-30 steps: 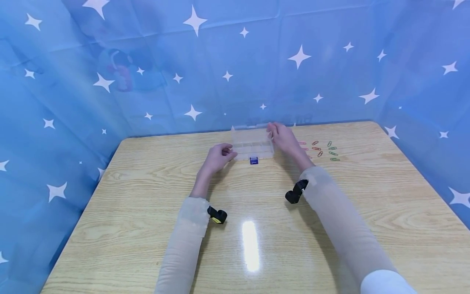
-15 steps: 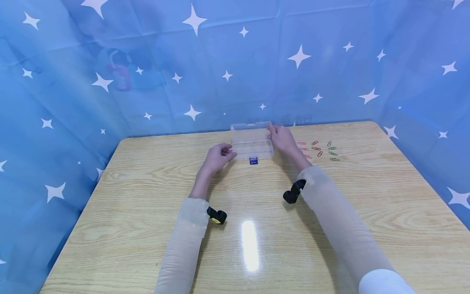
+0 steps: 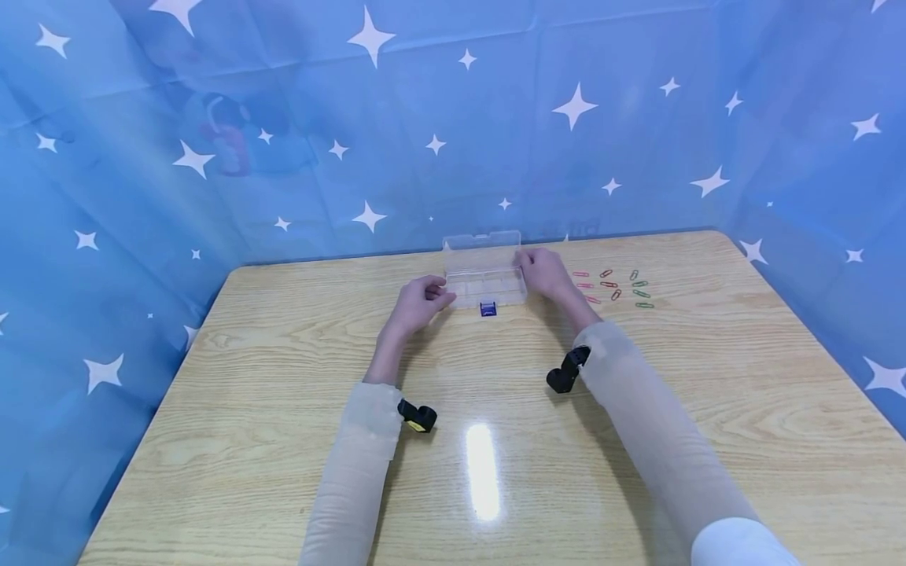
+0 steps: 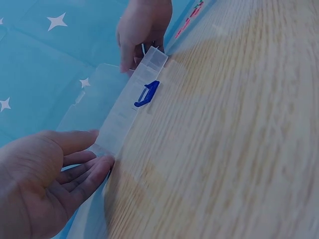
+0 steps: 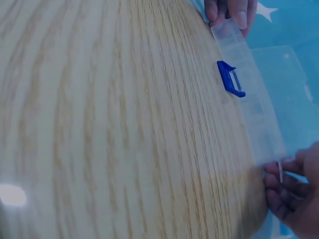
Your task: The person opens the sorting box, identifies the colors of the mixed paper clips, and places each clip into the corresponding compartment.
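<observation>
A clear plastic compartment box lies near the table's back edge, its clear lid swung up and back. A blue latch sticks out at its front, also seen in the left wrist view as a blue clasp. My left hand holds the box's left end, thumb above and fingertips at the lower corner. At the right end my right hand grips the box with curled fingers. A thin pale strip shows between those fingers; I cannot tell what it is.
Right of the box lie pink paper clips, red paper clips and green paper clips in loose columns. A blue star-patterned curtain hangs behind the wooden table.
The lid has tipped further back and stands more open. My right hand has slid from the lid's upper corner down to the box's right end. My left hand has stayed put.
</observation>
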Motion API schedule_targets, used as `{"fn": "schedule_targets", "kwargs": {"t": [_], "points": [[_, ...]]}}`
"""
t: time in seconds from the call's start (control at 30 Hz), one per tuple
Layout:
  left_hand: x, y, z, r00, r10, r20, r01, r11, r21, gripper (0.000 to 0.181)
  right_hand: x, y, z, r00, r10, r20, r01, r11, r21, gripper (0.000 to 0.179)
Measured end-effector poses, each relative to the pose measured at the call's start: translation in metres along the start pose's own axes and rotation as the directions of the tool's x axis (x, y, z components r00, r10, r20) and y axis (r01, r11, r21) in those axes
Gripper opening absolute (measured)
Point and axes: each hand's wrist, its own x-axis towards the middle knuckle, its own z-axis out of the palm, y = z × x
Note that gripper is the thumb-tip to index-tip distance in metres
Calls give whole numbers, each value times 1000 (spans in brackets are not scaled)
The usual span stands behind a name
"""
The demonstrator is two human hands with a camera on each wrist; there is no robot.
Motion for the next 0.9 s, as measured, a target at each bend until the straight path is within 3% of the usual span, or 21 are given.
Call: {"fn": "schedule_targets", "kwargs": {"t": [0.2,0.5,0.9], "points": [[-1,-1,0,1000,-3,-6,3,1000,8,45,2,2,2,997,33,-67,-35,999,-23,47],[-3,-1,0,1000,0,-7,0,1000,-4,44,-4,0,-2,989,84,-125,-79,996,46,41],[-5,-4,3,1000,5,-29,-6,1000,-30,44,-9,-4,-6,994,56,-99,-50,997,65,40]]}}
